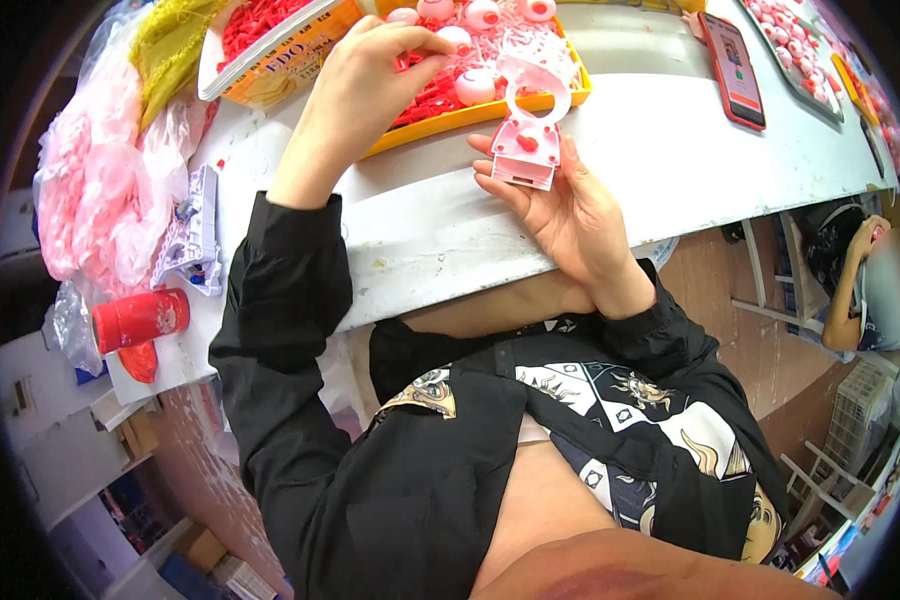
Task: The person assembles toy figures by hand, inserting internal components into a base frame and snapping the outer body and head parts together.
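My left hand (362,88) reaches over a yellow tray (457,122), thumb and forefinger closed together beside a white ball (455,38). Whatever may be between those fingertips is too small to make out. On the fingers of my right hand (582,215) rests a pink-and-white plastic part (526,150), steadied by the thumb. It has a round ring at its top, a red piece in its middle and a boxy lower end. In the tray lie several pale balls with pink-red spots, such as a larger ball (476,87), among red pieces and thin pink-white pieces.
A white tub (280,60) of red pieces stands left of the tray. Pink plastic bags (110,190), a grey-purple plastic fixture (202,225) and a red jar (142,320) crowd the left side. At right are a phone (735,72), a ball tray (795,55) and another person (875,285).
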The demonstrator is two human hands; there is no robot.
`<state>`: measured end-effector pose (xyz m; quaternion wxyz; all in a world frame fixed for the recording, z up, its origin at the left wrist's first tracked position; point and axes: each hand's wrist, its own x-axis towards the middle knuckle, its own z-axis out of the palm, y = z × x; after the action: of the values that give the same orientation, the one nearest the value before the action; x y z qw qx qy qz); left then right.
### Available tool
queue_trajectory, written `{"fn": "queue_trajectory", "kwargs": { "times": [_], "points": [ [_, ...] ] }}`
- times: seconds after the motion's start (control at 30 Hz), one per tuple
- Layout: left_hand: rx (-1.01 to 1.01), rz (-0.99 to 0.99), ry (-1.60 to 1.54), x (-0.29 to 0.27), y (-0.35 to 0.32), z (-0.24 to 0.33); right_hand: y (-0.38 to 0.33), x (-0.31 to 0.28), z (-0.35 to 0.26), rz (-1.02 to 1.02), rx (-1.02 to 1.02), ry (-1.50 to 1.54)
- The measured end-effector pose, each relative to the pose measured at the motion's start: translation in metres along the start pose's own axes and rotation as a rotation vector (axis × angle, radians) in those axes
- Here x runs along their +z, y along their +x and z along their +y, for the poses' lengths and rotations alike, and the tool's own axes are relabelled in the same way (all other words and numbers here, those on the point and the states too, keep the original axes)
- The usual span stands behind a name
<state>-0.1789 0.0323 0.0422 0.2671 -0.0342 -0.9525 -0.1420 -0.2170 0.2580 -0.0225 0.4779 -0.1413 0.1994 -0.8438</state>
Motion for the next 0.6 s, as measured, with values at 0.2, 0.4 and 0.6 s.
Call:
{"fn": "queue_trajectory", "kwargs": {
  "times": [0.2, 0.4, 0.6],
  "points": [
    [-0.346, -0.129, -0.077, -0.018, 0.019, -0.002, -0.001, -0.001, -0.002, 0.005, -0.04, 0.013],
    [-0.107, -0.03, -0.079, -0.012, 0.008, -0.016, -0.002, 0.002, 0.0, -0.02, 0.011, -0.012],
    [0.139, 0.012, -0.025, 0.004, 0.02, 0.01, -0.004, 0.001, -0.001, -0.007, 0.014, -0.056]
  ]
}}
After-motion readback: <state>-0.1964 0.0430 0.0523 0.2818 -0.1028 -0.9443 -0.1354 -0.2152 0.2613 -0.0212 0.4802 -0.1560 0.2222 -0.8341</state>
